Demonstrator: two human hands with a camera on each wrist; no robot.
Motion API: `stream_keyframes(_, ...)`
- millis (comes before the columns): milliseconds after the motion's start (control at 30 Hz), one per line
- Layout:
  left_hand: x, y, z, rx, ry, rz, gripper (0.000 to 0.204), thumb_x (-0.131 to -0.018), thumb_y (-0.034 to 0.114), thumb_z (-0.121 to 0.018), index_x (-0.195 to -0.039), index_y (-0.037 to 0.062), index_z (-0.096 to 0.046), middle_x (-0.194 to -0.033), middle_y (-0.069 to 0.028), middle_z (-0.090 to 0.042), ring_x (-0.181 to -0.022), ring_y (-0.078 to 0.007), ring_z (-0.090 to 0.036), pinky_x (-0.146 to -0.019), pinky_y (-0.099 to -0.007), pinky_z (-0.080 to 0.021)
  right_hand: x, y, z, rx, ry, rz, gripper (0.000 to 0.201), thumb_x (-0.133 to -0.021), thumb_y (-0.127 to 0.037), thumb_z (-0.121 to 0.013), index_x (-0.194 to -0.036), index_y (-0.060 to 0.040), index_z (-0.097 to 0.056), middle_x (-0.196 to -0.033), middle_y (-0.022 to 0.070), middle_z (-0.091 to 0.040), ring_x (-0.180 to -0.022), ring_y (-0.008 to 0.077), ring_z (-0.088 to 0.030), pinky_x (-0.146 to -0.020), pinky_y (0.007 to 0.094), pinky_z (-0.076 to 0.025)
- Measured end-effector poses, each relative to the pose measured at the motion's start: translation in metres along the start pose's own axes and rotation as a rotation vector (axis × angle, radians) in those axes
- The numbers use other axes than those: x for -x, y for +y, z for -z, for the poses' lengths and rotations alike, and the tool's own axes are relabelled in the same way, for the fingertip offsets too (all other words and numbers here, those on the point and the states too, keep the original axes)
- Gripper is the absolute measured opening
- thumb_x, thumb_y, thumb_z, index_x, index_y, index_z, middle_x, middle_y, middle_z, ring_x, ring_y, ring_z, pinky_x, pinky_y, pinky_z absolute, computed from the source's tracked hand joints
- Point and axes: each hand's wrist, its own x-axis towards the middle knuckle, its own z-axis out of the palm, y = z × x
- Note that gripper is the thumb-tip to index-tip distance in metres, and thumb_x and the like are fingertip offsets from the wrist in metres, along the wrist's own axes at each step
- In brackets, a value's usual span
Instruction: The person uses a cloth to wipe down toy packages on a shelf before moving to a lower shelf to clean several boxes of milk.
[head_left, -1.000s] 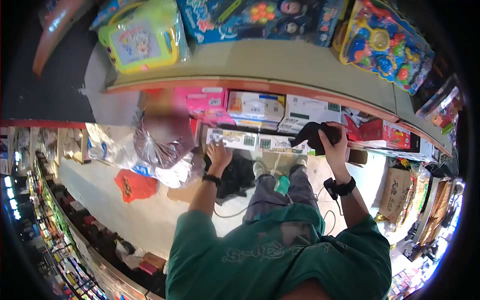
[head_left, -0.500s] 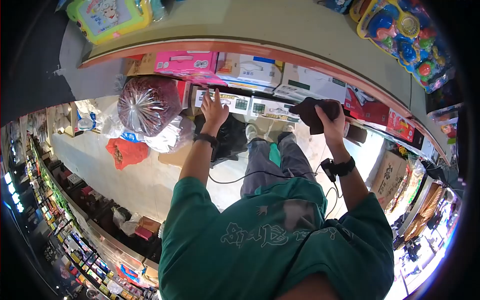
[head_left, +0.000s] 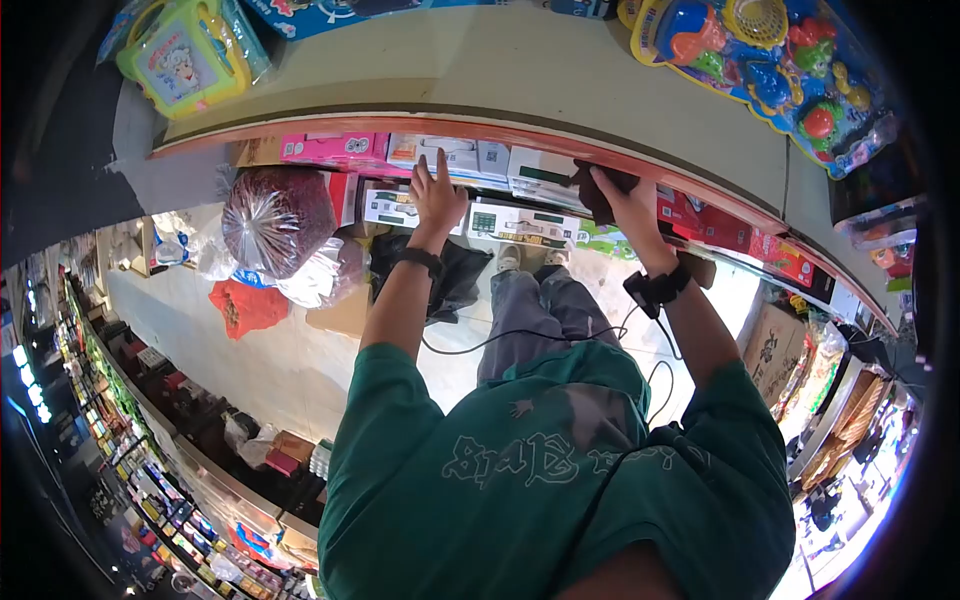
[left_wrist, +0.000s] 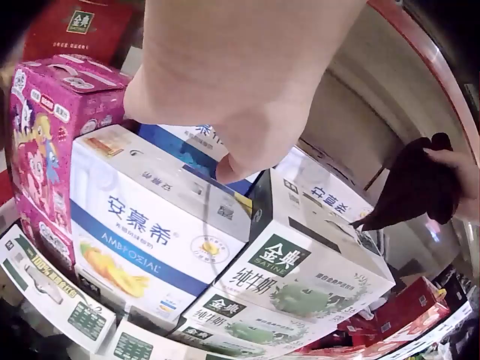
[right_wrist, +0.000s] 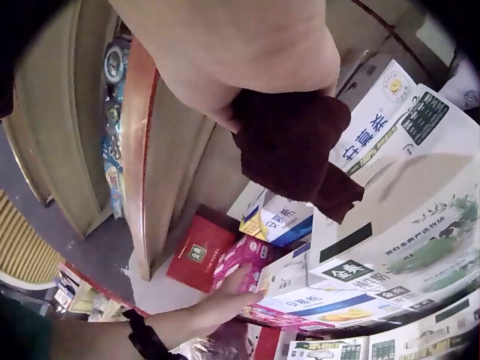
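My right hand (head_left: 632,208) grips a dark maroon cloth (right_wrist: 289,142), which hangs in loose folds from the fingers. The cloth is close over a white milk carton (left_wrist: 322,266) with green labels, just under the shelf edge. My left hand (head_left: 438,203) is stretched forward with its fingers extended, over the top of a white-and-blue yogurt carton (left_wrist: 154,221). In the left wrist view most of its fingers are hidden behind the hand. A pink carton (left_wrist: 64,127) with cartoon figures stands beside the yogurt carton.
A shelf (head_left: 480,85) with packaged toys overhangs the cartons. Lower white cartons (head_left: 520,227) line the front. Left of them sit a tied bag of dark goods (head_left: 278,222) and a red bag (head_left: 243,308). A black plastic bag (head_left: 455,275) lies near the feet; red boxes (head_left: 715,228) are at right.
My left hand has moved forward from the low front carton to the yogurt carton behind it. My right hand has carried the cloth forward to the milk carton. The head view has shifted.
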Motion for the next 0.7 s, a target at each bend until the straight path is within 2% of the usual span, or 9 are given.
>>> stream_keyframes(100, -0.01, 0.014, -0.003, 0.012, -0.012, -0.037, 0.085, -0.079, 0.028, -0.067, -0.149, 0.016, -0.02, -0.146, -0.027, -0.023, -0.134, -0.0456, -0.023, -0.104, -0.0593, -0.025, -0.01, 0.026, 0.001, -0.061, 0.059, -0.013, 0.019, -0.086, -0.011, -0.069, -0.099, 0.0018, -0.063, -0.082, 0.005, -0.069, -0.073, 0.0111, -0.063, -0.068, 0.027, -0.051)
stream_keyframes(133, -0.014, 0.018, -0.003, 0.015, -0.026, -0.037, 0.084, -0.079, 0.028, -0.066, -0.149, 0.0165, -0.02, -0.146, -0.027, -0.022, -0.134, -0.0454, -0.023, -0.104, -0.0594, -0.025, -0.011, 0.029, 0.0, -0.054, 0.082, 0.015, 0.018, -0.087, -0.014, -0.068, -0.096, 0.0022, -0.065, -0.078, 0.0047, -0.068, -0.069, 0.0103, -0.062, -0.064, 0.0265, -0.05)
stream_keyframes(267, -0.025, 0.017, -0.002, 0.007, -0.14, -0.008, 0.088, -0.078, 0.028, -0.067, -0.15, 0.0163, -0.017, -0.15, -0.024, -0.019, -0.137, -0.0419, -0.019, -0.108, -0.0554, -0.021, -0.011, 0.037, -0.002, -0.023, 0.084, -0.024, 0.016, -0.088, -0.014, -0.068, -0.09, 0.0019, -0.065, -0.075, 0.0044, -0.068, -0.068, 0.0107, -0.063, -0.062, 0.0264, -0.05)
stream_keyframes(333, -0.032, 0.001, -0.004, -0.014, -0.17, 0.01, 0.089, -0.078, 0.028, -0.067, -0.15, 0.0166, -0.016, -0.151, -0.0224, -0.019, -0.139, -0.0411, -0.019, -0.109, -0.0551, -0.02, -0.009, 0.022, -0.011, -0.013, 0.111, -0.098, 0.015, -0.088, -0.014, -0.068, -0.088, 0.0017, -0.065, -0.074, 0.0046, -0.068, -0.067, 0.0115, -0.063, -0.061, 0.0265, -0.05)
stream_keyframes(433, -0.038, -0.039, -0.003, -0.009, -0.162, 0.014, 0.089, -0.078, 0.027, -0.067, -0.151, 0.0157, -0.015, -0.151, -0.0214, -0.02, -0.139, -0.0407, -0.019, -0.109, -0.0547, -0.021, -0.011, 0.054, -0.034, -0.077, 0.155, -0.27, 0.014, -0.086, -0.012, -0.069, -0.085, 0.0012, -0.065, -0.072, 0.0054, -0.068, -0.064, 0.0134, -0.064, -0.059, 0.0276, -0.049)
stream_keyframes(533, -0.051, -0.083, -0.002, -0.068, -0.168, -0.159, 0.089, -0.078, 0.022, -0.065, -0.15, 0.0108, -0.014, -0.15, -0.022, -0.02, -0.138, -0.0411, -0.021, -0.109, -0.0539, -0.024, -0.016, 0.081, -0.078, 0.029, 0.367, -0.03, 0.014, -0.084, -0.012, -0.071, -0.088, 0.0004, -0.065, -0.07, 0.0065, -0.068, -0.063, 0.0146, -0.064, -0.06, 0.0291, -0.049)
stream_keyframes(633, -0.065, -0.119, -0.006, -0.023, -0.138, -0.316, 0.088, -0.076, 0.017, -0.065, -0.148, 0.0034, -0.016, -0.149, -0.0229, -0.023, -0.137, -0.0397, -0.026, -0.111, -0.0479, -0.026, -0.02, 0.082, -0.133, 0.08, 0.423, -0.078, 0.015, -0.083, -0.011, -0.07, -0.092, -0.0008, -0.064, -0.073, 0.0053, -0.067, -0.065, 0.0134, -0.063, -0.061, 0.029, -0.049)
stream_keyframes(667, -0.07, -0.128, -0.009, 0.006, -0.156, -0.333, 0.087, -0.076, 0.017, -0.065, -0.147, 0.002, -0.017, -0.148, -0.0231, -0.023, -0.136, -0.0396, -0.027, -0.111, -0.047, -0.027, -0.022, 0.093, -0.153, 0.127, 0.38, -0.188, 0.025, -0.082, -0.013, -0.07, -0.103, -0.0016, -0.061, -0.081, 0.0115, -0.066, -0.076, 0.0217, -0.064, -0.072, 0.0337, -0.049)
stream_keyframes(700, -0.073, -0.136, -0.011, 0.033, -0.175, -0.347, 0.086, -0.076, 0.017, -0.065, -0.147, 0.0005, -0.017, -0.148, -0.0233, -0.024, -0.136, -0.0395, -0.028, -0.111, -0.0461, -0.027, -0.024, 0.096, -0.172, 0.216, 0.332, -0.147, 0.029, -0.082, -0.014, -0.071, -0.105, -0.0016, -0.06, -0.087, 0.0141, -0.065, -0.083, 0.0257, -0.063, -0.077, 0.0363, -0.048)
